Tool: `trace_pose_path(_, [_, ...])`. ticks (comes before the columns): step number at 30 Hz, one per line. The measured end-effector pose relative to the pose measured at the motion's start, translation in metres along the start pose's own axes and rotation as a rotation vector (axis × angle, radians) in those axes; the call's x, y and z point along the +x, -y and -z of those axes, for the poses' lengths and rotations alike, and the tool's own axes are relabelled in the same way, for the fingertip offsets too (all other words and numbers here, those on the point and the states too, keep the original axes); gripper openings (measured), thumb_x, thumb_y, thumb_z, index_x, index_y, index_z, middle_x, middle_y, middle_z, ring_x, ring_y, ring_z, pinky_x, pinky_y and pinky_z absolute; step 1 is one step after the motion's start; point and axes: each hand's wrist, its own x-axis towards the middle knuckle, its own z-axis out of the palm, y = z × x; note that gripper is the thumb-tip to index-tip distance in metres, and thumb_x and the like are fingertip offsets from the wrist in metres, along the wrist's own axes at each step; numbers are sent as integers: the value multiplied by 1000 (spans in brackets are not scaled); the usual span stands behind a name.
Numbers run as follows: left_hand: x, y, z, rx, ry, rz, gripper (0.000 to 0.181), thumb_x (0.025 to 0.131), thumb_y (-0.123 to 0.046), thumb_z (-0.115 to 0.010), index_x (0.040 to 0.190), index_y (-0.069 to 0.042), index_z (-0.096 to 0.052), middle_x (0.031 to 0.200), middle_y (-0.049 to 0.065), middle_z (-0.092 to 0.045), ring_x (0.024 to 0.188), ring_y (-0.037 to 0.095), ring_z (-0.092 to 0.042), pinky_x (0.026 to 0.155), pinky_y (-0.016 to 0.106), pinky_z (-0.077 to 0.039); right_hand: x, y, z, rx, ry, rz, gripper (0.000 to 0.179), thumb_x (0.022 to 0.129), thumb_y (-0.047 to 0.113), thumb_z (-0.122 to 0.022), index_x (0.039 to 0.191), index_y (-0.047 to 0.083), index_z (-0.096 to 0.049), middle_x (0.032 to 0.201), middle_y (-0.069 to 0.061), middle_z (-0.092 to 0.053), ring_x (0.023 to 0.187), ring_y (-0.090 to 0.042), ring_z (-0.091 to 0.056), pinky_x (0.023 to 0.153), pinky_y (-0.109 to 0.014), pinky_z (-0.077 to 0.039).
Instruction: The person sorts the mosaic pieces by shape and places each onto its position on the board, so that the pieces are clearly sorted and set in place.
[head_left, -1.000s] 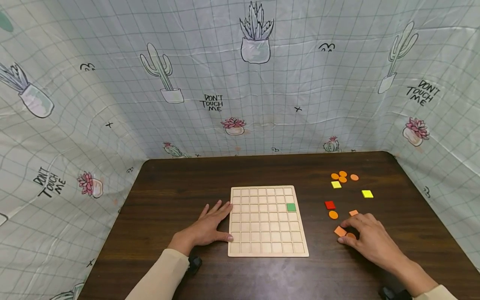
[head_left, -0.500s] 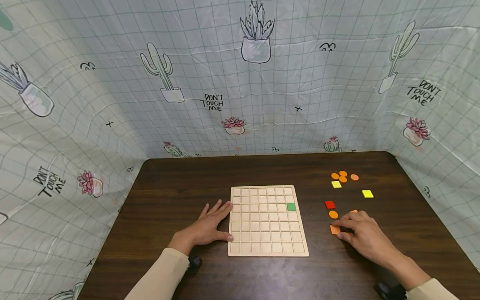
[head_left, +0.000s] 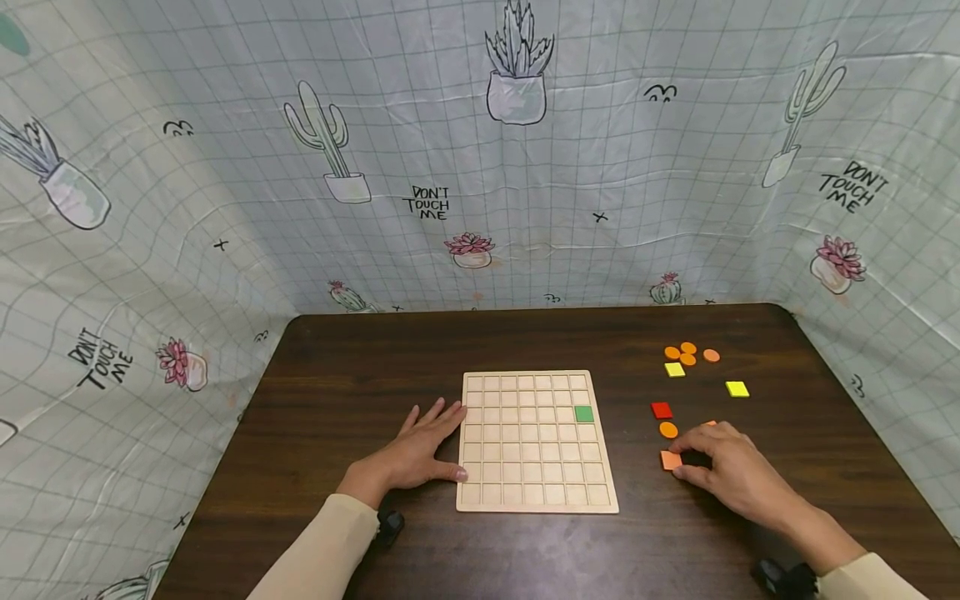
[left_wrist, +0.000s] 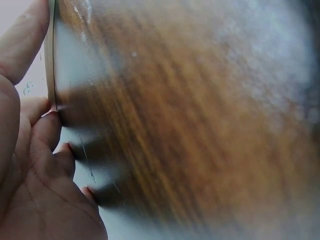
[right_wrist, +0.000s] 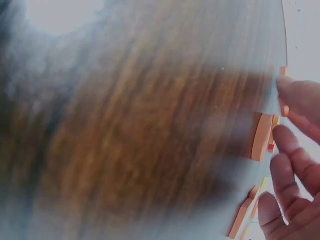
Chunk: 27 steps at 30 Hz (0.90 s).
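Note:
A light wooden grid board (head_left: 532, 452) lies on the dark table, with a green square tile (head_left: 583, 413) in one cell near its right side. My left hand (head_left: 408, 457) rests at the board's left edge, fingers spread and thumb out, fingertips against the rim. Over on the right, my right hand (head_left: 738, 473) pinches the right side of a flat orange square tile (head_left: 670, 461) with thumb and index finger, low over the table. Another orange tile (head_left: 711, 423) peeks out behind the knuckles. Below the palm, the right wrist view shows an orange disc (right_wrist: 261, 137).
Near the right hand lie an orange disc (head_left: 668, 430) and a red square tile (head_left: 662, 410). Farther back are two yellow square tiles (head_left: 737, 389) and several orange discs (head_left: 687, 359). A patterned cloth (head_left: 517, 208) hangs around the table's back and sides.
My right hand has moved slightly left, and the orange square tile has shifted left and turned with it, chiefly in the first half second. The left hand and board stay put.

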Motion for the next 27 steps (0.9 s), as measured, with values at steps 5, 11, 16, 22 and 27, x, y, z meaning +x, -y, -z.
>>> trace_pose_path(5, [0,1,0,-2,-3,-2,98,95,-45,-77,170,-13,-22,177,5,-18,166,30,-2,131,61,6,1,5,0,5,8,-43,21,88,20,-87,108,19,-79,96,7,-75,90,-21,-67,86,-54,-52])
trace_pose_path(11, [0,2,0,-5,-3,-2,99,95,-45,-77,170,-12,-22,177,6,-18,166,30,-2,131,61,7,4,6,-1,-9,-67,-18,23,86,15,-87,108,14,-79,84,14,-66,77,-6,-57,67,-31,-50])
trace_pose_path(16, [0,3,0,-12,-3,-6,99,95,-45,-77,170,-12,-22,177,6,-18,166,30,-2,131,61,7,5,6,-4,12,-150,42,26,82,10,-90,106,14,-80,85,14,-64,75,0,-55,62,-25,-49])
trace_pose_path(22, [0,3,1,-18,-1,-12,98,96,-45,-77,170,-12,-21,177,6,-17,166,31,-2,131,62,7,12,12,-4,50,-170,33,29,82,9,-91,108,16,-79,85,14,-62,76,1,-54,64,-24,-49])
trace_pose_path(27, [0,3,1,-16,-1,-10,98,95,-45,-77,170,-12,-21,177,6,-17,166,30,-2,131,61,8,22,22,-4,92,-111,-10,28,86,9,-87,112,15,-78,89,9,-65,79,-3,-56,66,-25,-51])
